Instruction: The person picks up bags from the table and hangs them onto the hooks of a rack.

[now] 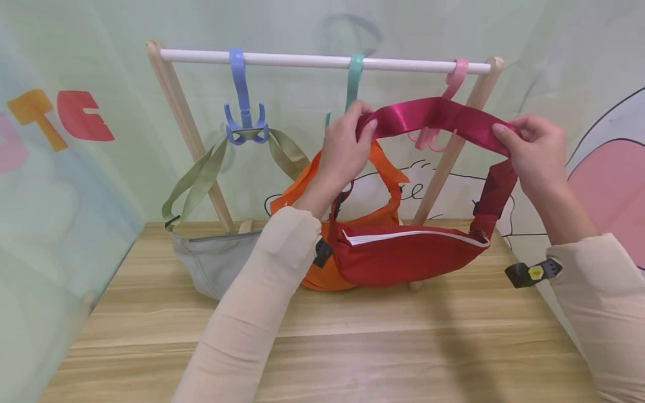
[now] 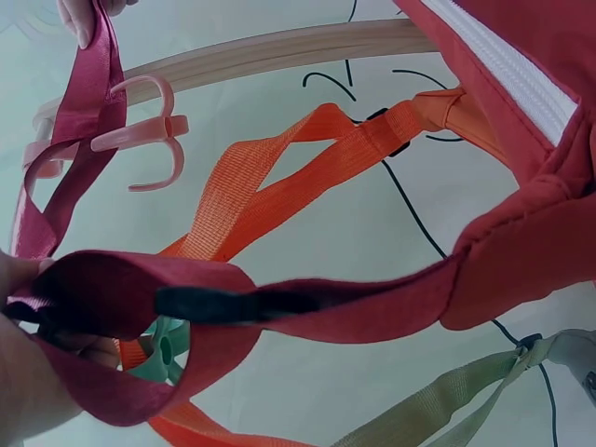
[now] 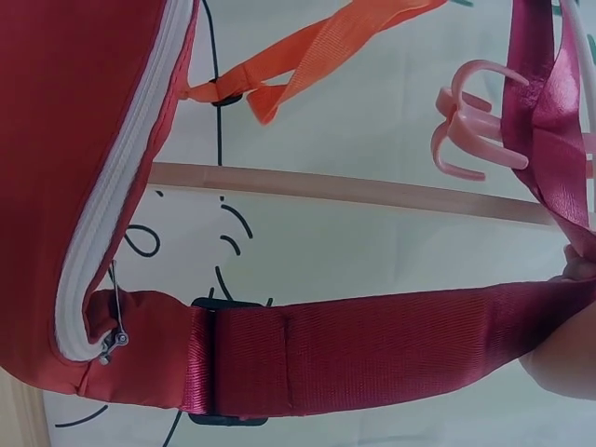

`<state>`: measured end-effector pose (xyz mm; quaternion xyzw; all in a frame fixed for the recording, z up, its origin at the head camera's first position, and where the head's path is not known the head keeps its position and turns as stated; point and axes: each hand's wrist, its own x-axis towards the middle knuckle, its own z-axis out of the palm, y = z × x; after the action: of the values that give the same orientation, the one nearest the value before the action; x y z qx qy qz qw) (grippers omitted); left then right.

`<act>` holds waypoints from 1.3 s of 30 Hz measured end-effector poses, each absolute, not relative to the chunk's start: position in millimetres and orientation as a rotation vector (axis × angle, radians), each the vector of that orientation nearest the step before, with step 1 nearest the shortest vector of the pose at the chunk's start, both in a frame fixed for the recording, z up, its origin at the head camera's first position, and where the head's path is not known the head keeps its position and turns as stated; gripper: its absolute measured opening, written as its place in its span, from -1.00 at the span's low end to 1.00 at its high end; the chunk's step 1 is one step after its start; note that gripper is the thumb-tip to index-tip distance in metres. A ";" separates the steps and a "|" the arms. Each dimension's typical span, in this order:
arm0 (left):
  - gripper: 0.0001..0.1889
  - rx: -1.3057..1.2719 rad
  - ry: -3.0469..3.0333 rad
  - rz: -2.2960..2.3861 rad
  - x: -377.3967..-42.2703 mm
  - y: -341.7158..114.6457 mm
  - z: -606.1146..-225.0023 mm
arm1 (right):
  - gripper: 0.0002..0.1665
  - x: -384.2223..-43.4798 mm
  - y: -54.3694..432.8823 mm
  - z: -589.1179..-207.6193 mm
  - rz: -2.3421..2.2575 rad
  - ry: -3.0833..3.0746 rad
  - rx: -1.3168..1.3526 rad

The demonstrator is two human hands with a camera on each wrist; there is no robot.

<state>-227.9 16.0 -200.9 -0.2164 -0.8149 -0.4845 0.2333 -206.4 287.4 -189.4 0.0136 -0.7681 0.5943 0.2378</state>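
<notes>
A red waist bag (image 1: 413,260) with a white zipper hangs from its dark red strap (image 1: 438,115), which both hands hold up. My left hand (image 1: 345,143) pinches the strap at its left part, thumb on top. Farther right, my right hand (image 1: 539,148) grips the same strap between thumb and curled fingers. Between the hands the strap passes in front of a pink hook (image 1: 456,81) on the rod. In the right wrist view, the pink hook's prongs (image 3: 475,126) lie close beside the strap. A black buckle (image 3: 228,363) sits near the bag's end.
A white rod (image 1: 302,59) on wooden legs carries a blue hook (image 1: 243,95) and a green hook (image 1: 354,81). From the blue one hangs a grey bag (image 1: 211,268) by its olive strap. An orange bag (image 1: 322,278) is behind the red one. Below is a wooden tabletop (image 1: 353,358).
</notes>
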 end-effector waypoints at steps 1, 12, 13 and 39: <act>-0.74 -0.592 -2.237 -1.328 -227.9 15.9 -201.1 | -0.94 -206.7 286.9 -189.1 1.625 -2.105 0.038; -0.76 -0.579 -2.239 -1.318 -227.1 16.1 -202.6 | -0.89 -209.4 286.6 -189.2 1.559 -2.131 0.026; -0.76 -0.579 -2.239 -1.317 -227.0 16.2 -202.7 | -0.89 -209.6 286.7 -189.0 1.559 -2.131 0.024; -0.77 -0.567 -2.250 -1.259 -227.0 15.7 -210.0 | -0.90 -219.0 283.3 -189.0 1.470 -2.089 -0.010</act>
<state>-227.0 15.7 -210.0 -0.2079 -0.8257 -0.4619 0.2481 -219.0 283.3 -189.0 -0.0038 -0.7827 0.5510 0.2895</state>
